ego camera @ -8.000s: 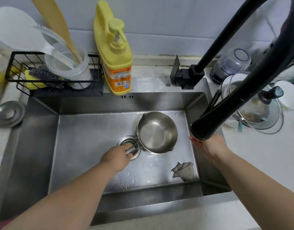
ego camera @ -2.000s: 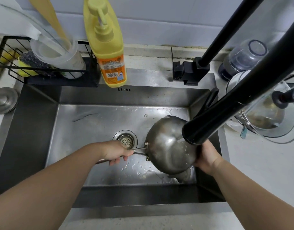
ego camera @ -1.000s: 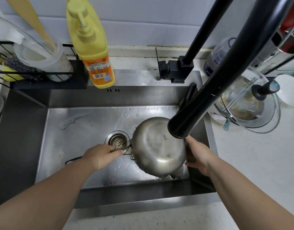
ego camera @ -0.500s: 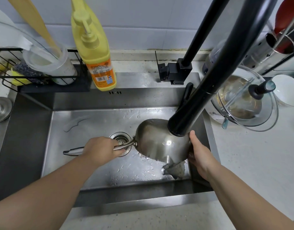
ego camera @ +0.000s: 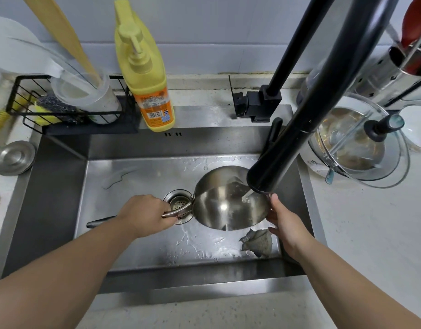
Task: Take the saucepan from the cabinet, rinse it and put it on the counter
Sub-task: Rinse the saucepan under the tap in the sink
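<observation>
A small steel saucepan (ego camera: 226, 200) is held over the steel sink (ego camera: 133, 176), tilted with its outer side toward me. Water runs from the black faucet spout (ego camera: 271, 172) onto it. My left hand (ego camera: 145, 217) is closed around the saucepan's long handle, whose end pokes out to the left of my fist. On the saucepan's right rim rests my right hand (ego camera: 283, 222), fingers pressed against it. The drain strainer (ego camera: 178, 205) lies just behind the handle.
A grey rag (ego camera: 257, 241) lies in the sink's front right corner. A yellow soap bottle (ego camera: 145, 74) and a black wire rack (ego camera: 69, 108) with utensils stand behind the sink. A glass-lidded pot (ego camera: 356, 143) sits on the right counter (ego camera: 371, 233). A steel lid (ego camera: 14, 157) rests at left.
The saucepan has turned from bottom-up to a more sideways tilt under the spout. Both hands kept their hold, and my right hand shifted along the right rim.
</observation>
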